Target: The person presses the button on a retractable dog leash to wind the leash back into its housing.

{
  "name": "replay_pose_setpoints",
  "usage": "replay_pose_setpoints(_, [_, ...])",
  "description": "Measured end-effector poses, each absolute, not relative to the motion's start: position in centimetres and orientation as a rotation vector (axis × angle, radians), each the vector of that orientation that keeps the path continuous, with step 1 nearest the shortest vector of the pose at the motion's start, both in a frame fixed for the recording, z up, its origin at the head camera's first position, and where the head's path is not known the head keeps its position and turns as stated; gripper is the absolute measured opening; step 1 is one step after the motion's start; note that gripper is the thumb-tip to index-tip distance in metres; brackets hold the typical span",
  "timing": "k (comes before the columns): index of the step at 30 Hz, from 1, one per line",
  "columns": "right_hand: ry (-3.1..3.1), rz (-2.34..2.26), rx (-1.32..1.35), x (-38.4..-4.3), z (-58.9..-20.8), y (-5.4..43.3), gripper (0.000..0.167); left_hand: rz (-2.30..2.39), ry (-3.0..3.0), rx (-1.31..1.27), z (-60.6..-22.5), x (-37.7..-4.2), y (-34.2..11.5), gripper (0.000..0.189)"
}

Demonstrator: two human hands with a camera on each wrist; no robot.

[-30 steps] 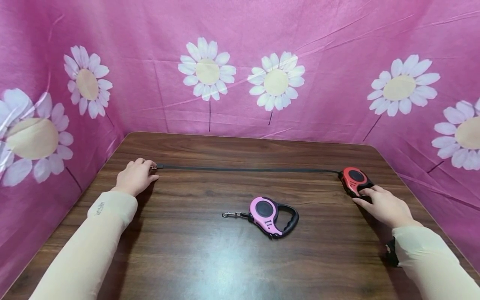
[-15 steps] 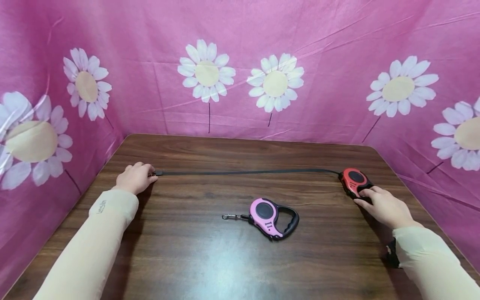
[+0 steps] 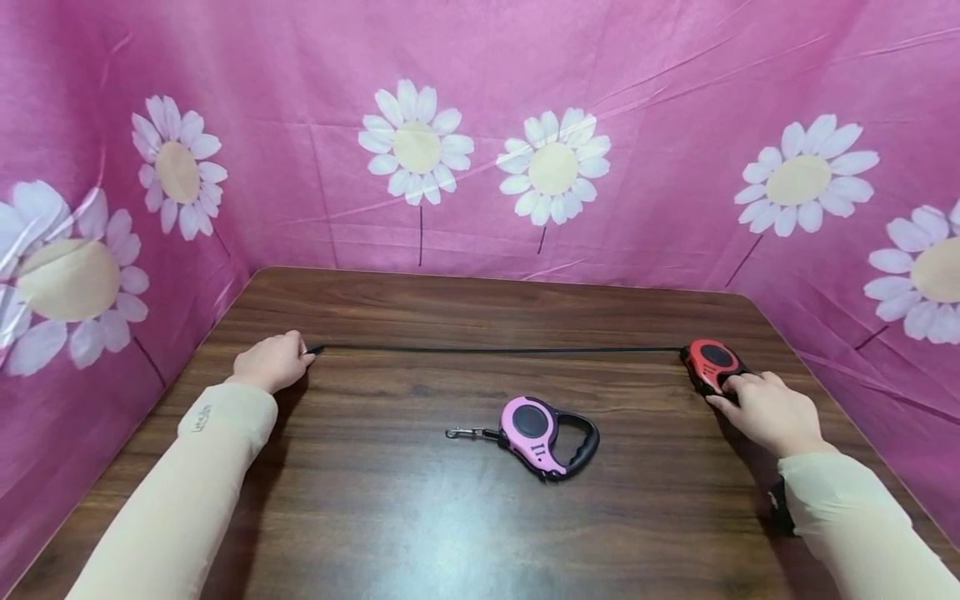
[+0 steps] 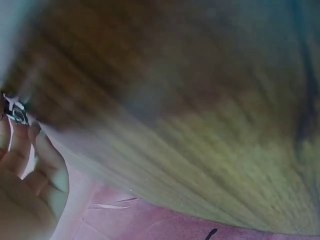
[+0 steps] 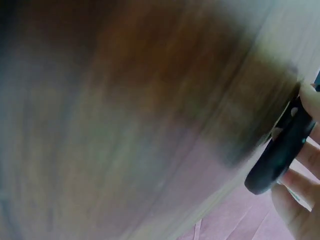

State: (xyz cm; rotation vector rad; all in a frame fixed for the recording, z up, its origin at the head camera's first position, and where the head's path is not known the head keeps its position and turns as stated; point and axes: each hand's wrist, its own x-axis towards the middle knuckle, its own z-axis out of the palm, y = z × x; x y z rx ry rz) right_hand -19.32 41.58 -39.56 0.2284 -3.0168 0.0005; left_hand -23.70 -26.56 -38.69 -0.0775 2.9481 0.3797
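Note:
A red and black retractable dog leash (image 3: pixel 712 360) lies at the right of the table, and my right hand (image 3: pixel 772 414) grips its black handle (image 5: pixel 280 155). Its dark strap (image 3: pixel 495 351) runs straight and taut across to the left. There my left hand (image 3: pixel 272 362) pinches the end of the strap; the metal clip (image 4: pixel 17 111) shows at the fingertips in the left wrist view. Between the hands and nearer to me, a pink and black retractable leash (image 3: pixel 531 421) lies flat, its strap drawn in and its metal clip (image 3: pixel 467 433) pointing left.
The brown wood-grain table (image 3: pixel 360 517) reaches back to a pink cloth (image 3: pixel 480 50) printed with white daisies, which hangs behind it and on both sides. The table's back edge lies a short way beyond the strap.
The strap has gone from flat and slightly bowed to a straight, thin line. My left hand has turned a little, and the strap's left end sits slightly nearer to me. The pink leash stays put.

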Motion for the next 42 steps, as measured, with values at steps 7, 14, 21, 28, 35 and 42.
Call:
replay_pose_setpoints(7, [-3.194, 0.175, 0.096, -19.5, -38.9, 41.4, 0.036, 0.463, 2.955, -0.034, -37.8, -23.6, -26.7, 0.023])
replay_pose_setpoints(14, [-3.297, 0.234, 0.078, -19.5, -38.8, 41.1, 0.06, 0.407, 2.969, 0.022, -37.4, -23.4, -26.9, 0.034])
replay_pose_setpoints(21, [-3.304, 0.269, 0.049, -19.5, -39.0, 40.8, 0.072, 0.374, 2.987, 0.067, -37.5, -23.3, -26.8, 0.034])
replay_pose_setpoints(28, [-3.392, 0.271, -0.07, -19.3, -38.5, 41.1, 0.078, 0.367, 3.003, 0.085, -37.4, -23.2, -26.7, 0.038])
replay_pose_setpoints(35, [-3.388, 0.391, -0.084, -19.1, -38.5, 40.9, 0.067, 0.366, 3.049, 0.098, -37.3, -23.2, -26.7, 0.026])
replay_pose_setpoints(42, [-3.345, 0.279, -0.071, -19.0, -38.2, 41.7, 0.07, 0.359, 3.101, 0.134, -37.1, -23.2, -26.3, 0.026])
